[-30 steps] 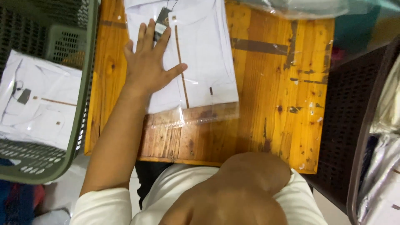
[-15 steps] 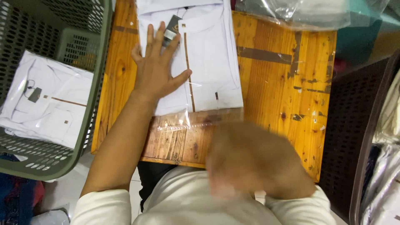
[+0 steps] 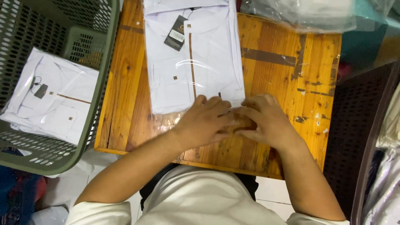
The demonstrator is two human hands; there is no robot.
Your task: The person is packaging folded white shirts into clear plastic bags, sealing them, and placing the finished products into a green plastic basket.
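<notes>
While both hands, left hand (image 3: pixel 206 121) and right hand (image 3: pixel 264 121), press flat (fingers (image 3: pixel 216 104) extended, gripping nothing), the bagged white shirt (image 3: pixel 193 58) lies on the wooden tabletop (image 3: pixel 287 83).

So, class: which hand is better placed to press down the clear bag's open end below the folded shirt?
Probably the left hand: its fingers rest on the clear bag just under the folded white shirt. The right hand sits further right, mostly over the wooden table.

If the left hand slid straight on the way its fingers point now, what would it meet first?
The left hand points right, and its fingertips already meet those of the right hand over the open flap of the clear bag holding the folded white shirt. So most likely the right hand comes first.
</notes>
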